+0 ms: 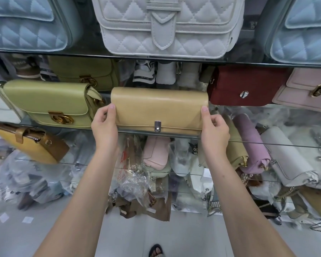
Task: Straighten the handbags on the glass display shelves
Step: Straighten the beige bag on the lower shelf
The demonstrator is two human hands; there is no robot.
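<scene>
A tan flap handbag (158,110) with a small silver clasp stands on the middle glass shelf (278,108), facing me. My left hand (105,125) grips its left end, thumb on the front. Its right end is held the same way by my right hand (214,128). A green handbag (46,102) with a gold clasp stands to the left, slightly turned. To the right stand a dark red handbag (246,86) and a pink handbag (308,89). On the shelf above are a white quilted bag (167,25) and two pale blue quilted bags (26,23).
A mustard bag (33,145) lies tilted on a lower glass shelf (285,144) at left. Lilac and grey bags (252,143) lean at lower right. Bags wrapped in plastic (135,175) are piled beneath the shelves. The grey floor and my sandalled foot (156,250) show at the bottom.
</scene>
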